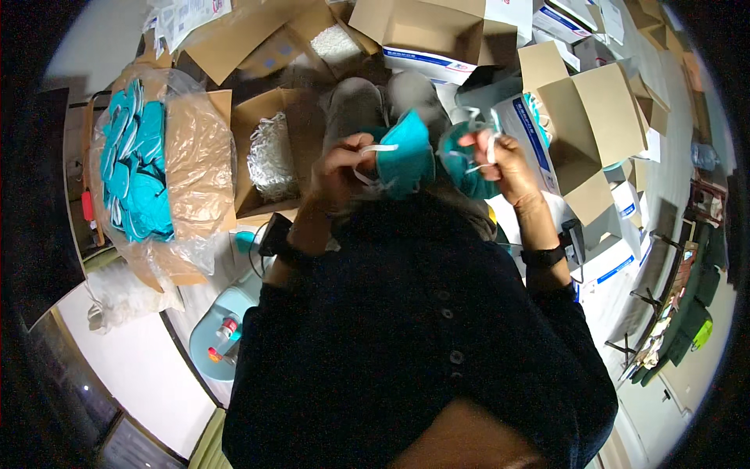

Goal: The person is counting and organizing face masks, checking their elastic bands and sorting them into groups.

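Note:
My left hand [342, 170], fingers closed, grips a teal face mask [406, 156] by its edge, where a white elastic strap [381, 148] loops out. Opposite it, my right hand [509, 166] is curled round white straps [492, 141]. Under those fingers hangs a second teal face mask [459, 160], smeared by motion. Both hands are above my lap, between my knees and my chest. To the left, a carton [269, 109] contains a heap of white elastic straps [272, 160].
Further left, a clear plastic bag [199, 160] in a carton holds many teal mask pieces [141, 199]. At right stands an open white and blue carton [574, 117] with masks inside. More cartons [437, 31] line the far side. A light blue stool [205, 344] holds bottles.

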Demonstrator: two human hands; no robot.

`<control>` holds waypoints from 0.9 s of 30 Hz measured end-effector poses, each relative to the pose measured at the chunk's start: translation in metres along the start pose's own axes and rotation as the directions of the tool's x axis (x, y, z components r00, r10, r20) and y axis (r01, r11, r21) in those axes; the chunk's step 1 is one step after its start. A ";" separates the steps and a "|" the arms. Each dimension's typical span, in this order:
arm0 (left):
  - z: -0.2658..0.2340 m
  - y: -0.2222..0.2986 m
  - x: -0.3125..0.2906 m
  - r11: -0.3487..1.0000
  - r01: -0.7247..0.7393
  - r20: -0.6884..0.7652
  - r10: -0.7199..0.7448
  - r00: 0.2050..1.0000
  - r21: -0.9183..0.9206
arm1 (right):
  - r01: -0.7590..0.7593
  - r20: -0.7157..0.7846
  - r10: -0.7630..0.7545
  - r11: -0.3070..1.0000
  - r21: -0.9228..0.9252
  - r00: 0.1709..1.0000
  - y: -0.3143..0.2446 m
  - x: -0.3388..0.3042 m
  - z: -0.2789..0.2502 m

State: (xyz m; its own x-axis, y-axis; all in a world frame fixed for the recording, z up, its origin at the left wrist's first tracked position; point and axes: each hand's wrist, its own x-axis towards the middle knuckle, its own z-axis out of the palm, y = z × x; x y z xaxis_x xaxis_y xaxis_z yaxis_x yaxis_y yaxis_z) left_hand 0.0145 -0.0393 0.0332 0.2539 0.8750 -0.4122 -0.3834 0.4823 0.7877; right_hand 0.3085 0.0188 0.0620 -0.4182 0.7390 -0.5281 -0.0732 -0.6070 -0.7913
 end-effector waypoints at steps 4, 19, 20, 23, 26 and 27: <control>0.024 0.001 0.005 0.796 -0.006 0.332 0.259 0.907 -0.605 | 0.014 -0.008 -0.014 1.000 -0.028 1.000 0.031 0.011 0.029; 0.027 -0.011 0.012 0.944 -0.314 -0.051 0.320 0.946 0.107 | 0.002 -0.058 0.019 0.940 0.340 0.998 -0.004 0.035 0.049; 0.024 -0.008 0.019 0.963 -0.265 0.008 0.266 0.964 -0.039 | -0.015 -0.038 0.031 0.934 0.356 0.999 -0.006 0.035 0.049; 0.039 0.005 0.017 0.971 -0.231 0.018 0.230 0.973 0.064 | -0.025 -0.032 0.038 0.940 0.342 0.999 -0.007 0.036 0.051; 0.053 0.009 0.019 0.906 -0.325 0.085 0.314 0.946 0.270 | -0.017 -0.063 0.037 0.958 0.288 0.997 -0.008 0.039 0.048; 0.053 0.008 0.019 0.875 -0.371 0.131 0.347 0.929 0.310 | -0.008 -0.087 0.034 0.960 0.281 0.996 -0.010 0.040 0.048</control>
State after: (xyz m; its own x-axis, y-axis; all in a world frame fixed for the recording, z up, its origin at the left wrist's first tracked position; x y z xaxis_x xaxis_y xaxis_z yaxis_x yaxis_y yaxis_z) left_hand 0.0636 -0.0208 0.0565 0.2193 0.9744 -0.0491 -0.1550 0.0845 0.9843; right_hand 0.2488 0.0403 0.0639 -0.3405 0.7407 -0.5792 -0.3211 -0.6705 -0.6688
